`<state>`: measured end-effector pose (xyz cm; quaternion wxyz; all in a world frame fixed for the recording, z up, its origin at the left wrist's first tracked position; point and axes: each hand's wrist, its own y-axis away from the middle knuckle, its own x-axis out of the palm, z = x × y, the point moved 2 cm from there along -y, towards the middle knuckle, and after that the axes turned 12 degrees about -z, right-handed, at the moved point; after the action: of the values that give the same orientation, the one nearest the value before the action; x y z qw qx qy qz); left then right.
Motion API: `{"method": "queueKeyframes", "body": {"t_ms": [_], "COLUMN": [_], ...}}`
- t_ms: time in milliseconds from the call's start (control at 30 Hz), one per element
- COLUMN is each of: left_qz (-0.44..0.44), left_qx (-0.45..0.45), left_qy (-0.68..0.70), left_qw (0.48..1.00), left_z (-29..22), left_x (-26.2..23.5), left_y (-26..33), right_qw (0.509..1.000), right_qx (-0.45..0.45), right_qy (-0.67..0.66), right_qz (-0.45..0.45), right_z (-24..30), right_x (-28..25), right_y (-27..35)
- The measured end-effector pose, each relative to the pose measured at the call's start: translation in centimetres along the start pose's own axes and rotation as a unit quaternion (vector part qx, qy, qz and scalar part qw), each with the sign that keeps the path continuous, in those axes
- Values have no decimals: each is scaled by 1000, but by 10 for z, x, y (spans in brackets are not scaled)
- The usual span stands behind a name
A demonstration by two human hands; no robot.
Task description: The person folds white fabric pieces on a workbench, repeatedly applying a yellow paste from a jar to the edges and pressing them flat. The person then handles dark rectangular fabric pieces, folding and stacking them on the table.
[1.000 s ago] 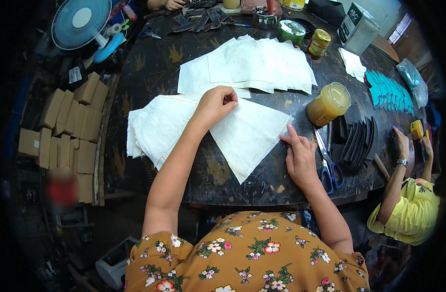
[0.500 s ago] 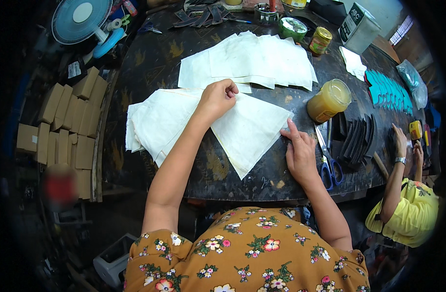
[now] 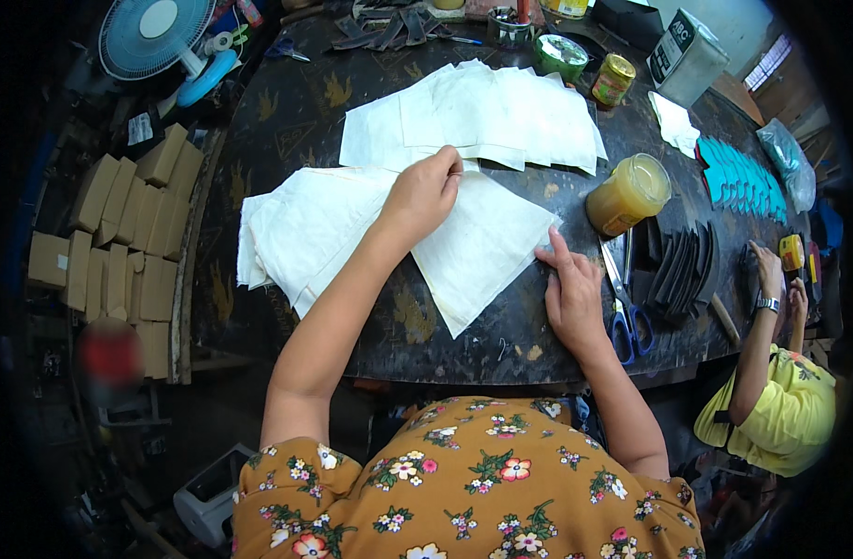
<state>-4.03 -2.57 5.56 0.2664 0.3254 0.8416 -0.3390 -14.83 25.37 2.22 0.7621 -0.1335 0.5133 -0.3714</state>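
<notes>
Near the middle of the frame, on a dark round table (image 3: 286, 130), lies a spread of white paper sheets (image 3: 300, 233), and both of the person's hands are on it. The left hand (image 3: 424, 191) rests knuckles-up on the upper edge of the top sheet (image 3: 487, 252), its fingers curled down and pinching that edge where it meets a second spread of white sheets (image 3: 487, 112) lying higher in the frame. The right hand (image 3: 571, 293) lies flat and open, palm down, at the right corner of the top sheet, its fingertips (image 3: 549, 244) pressing the paper against the table. Just right of that hand lie blue-handled scissors (image 3: 624, 312), and beyond them a fanned row of dark strips (image 3: 682, 270). Above the scissors stands a jar of yellow paste (image 3: 628, 194), near the right end of the upper sheets. Toward the upper right of the frame a row of teal pieces (image 3: 738, 177) is laid out on the table. At the right edge another person in a yellow shirt (image 3: 790, 410) sits with an arm raised to the table. Cardboard boxes (image 3: 119, 233) are stacked at the left, and a blue fan (image 3: 156, 33) stands in the upper left corner.
</notes>
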Motion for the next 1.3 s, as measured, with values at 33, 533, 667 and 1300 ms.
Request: {"method": "queueKeyframes", "body": {"t_ms": [33, 533, 667, 1300], "left_qz": [-12, -258, -314, -25], "left_qx": [19, -107, -37, 80], "left_qy": [34, -64, -218, -112], "left_qw": [999, 958, 923, 990], "left_z": [-5, 110, 107, -35], "left_x": [-1, -7, 16, 60], "left_y": [0, -147, -95, 94], "right_qw": [1000, 1000, 1000, 979], "right_qx": [1, 6, 14, -26], "right_qy": [-2, -3, -6, 122], "right_qz": [-2, -2, 2, -160], "right_z": [0, 1, 1, -9], "right_x": [0, -1, 0, -111], "right_y": [-1, -3, -2, -71]}}
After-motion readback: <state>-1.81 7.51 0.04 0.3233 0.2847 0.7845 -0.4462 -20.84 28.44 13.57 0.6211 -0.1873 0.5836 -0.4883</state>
